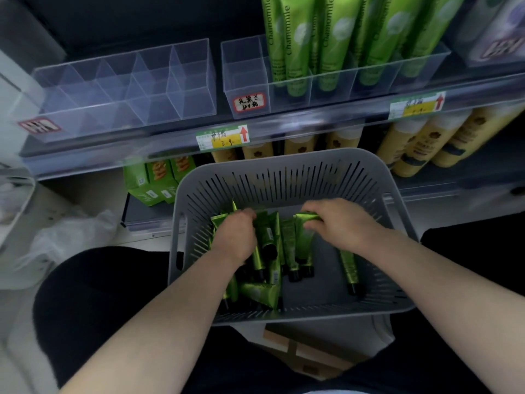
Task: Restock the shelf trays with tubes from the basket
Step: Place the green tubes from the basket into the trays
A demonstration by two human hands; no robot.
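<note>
My left hand grips a few green tubes and my right hand pinches one tube by its crimp, deep in the basket at six o'clock, so I'd lift them clear, caps down, toward the tray at twelve.

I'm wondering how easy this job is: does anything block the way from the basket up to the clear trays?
Nothing visible does. The left hand and right hand grip tubes in the basket, and the open-topped left tray above stands empty. In the right tray, tall green tubes take up several slots.
</note>
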